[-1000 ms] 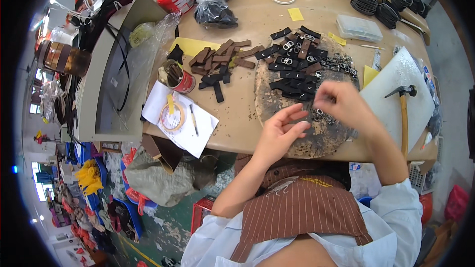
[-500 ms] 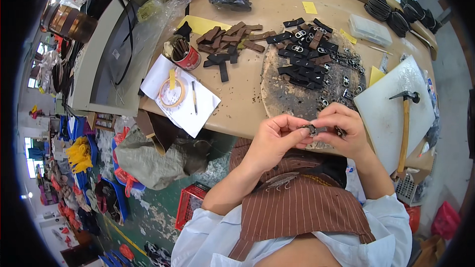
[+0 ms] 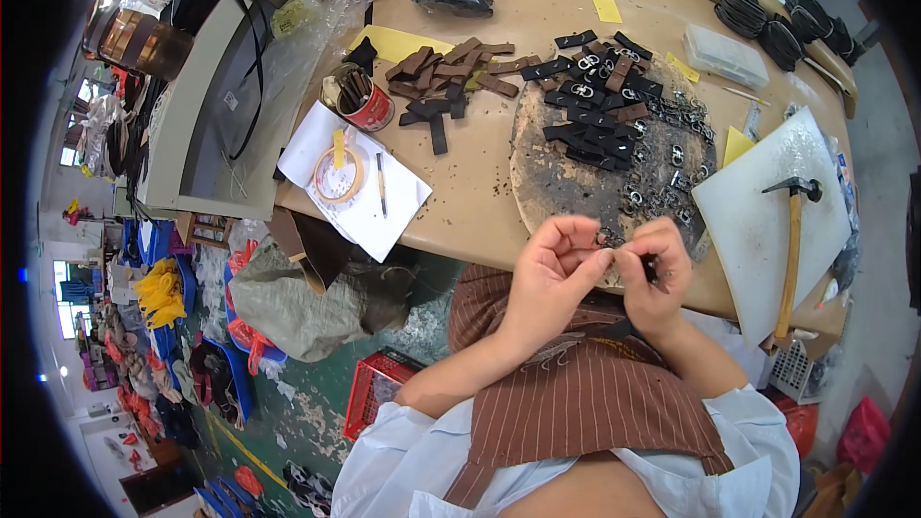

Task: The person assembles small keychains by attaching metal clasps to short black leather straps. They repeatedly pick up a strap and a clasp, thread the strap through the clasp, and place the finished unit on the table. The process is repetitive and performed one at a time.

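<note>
Since the earlier frame, the hands have drawn together and the right hand has turned fingers-up. The small dark piece, mostly hidden, sits within the curled, gripping fingers of the right hand, by the near edge of the pitted round board. The left hand meets the right at the fingertips; whether it pinches anything cannot be told. The piece is probably light; grasp it by its edges. Beyond lie shiny, rigid-looking metal fittings, flat, probably pliable black strips and brown strips.
</note>
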